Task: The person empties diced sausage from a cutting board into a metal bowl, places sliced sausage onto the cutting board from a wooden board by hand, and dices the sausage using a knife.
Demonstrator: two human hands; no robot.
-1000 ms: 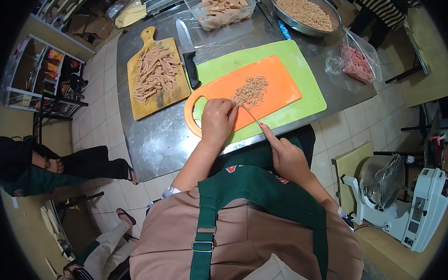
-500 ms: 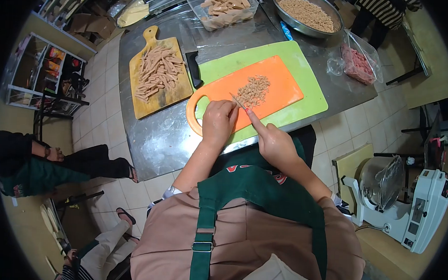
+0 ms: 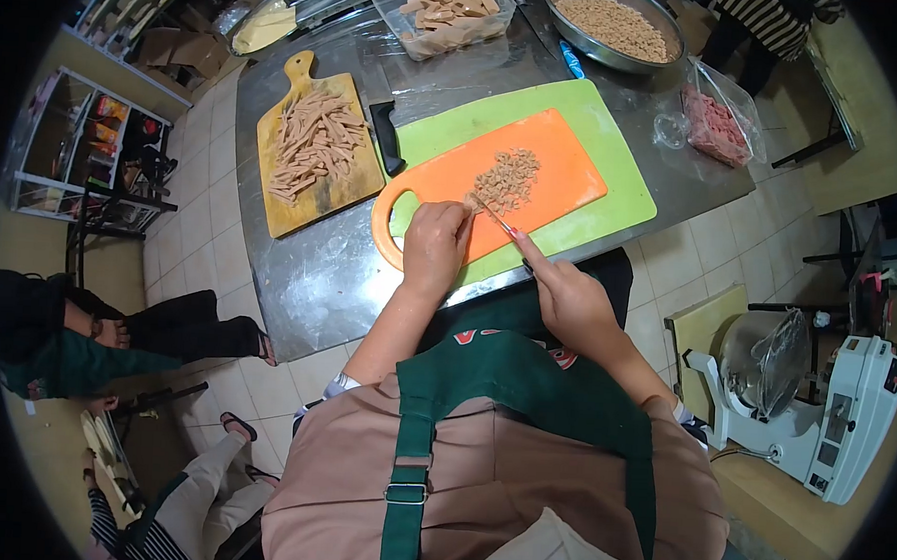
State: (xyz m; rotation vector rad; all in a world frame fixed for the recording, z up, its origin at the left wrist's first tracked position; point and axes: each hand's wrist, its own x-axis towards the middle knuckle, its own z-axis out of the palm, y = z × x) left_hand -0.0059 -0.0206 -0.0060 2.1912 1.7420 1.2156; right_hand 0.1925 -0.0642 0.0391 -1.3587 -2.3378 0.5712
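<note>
My right hand (image 3: 574,304) grips a small knife (image 3: 494,218), its index finger stretched along the back of the blade. The blade tip meets pale brown sausage strips (image 3: 471,202) pinched under the fingers of my left hand (image 3: 437,245); most of their length is hidden. Both hands work at the near edge of an orange cutting board (image 3: 566,157). Diced sausage pieces (image 3: 510,177) lie in a heap just beyond the blade. Beneath the orange board is a larger green cutting mat (image 3: 628,191). To the left, a wooden board (image 3: 293,216) carries a pile of uncut strips (image 3: 319,142).
A black-handled knife (image 3: 386,137) lies between the boards. Farther back stand a plastic tub (image 3: 459,46) of sausage chunks and a steel bowl (image 3: 610,59) of diced pieces. A bag of pink meat (image 3: 715,127) sits at the right. Other people stand at the left and back.
My right hand has drawn slightly back and to the right with the knife, so the blade now lies at the ends of the strips. My left hand has hardly moved.
</note>
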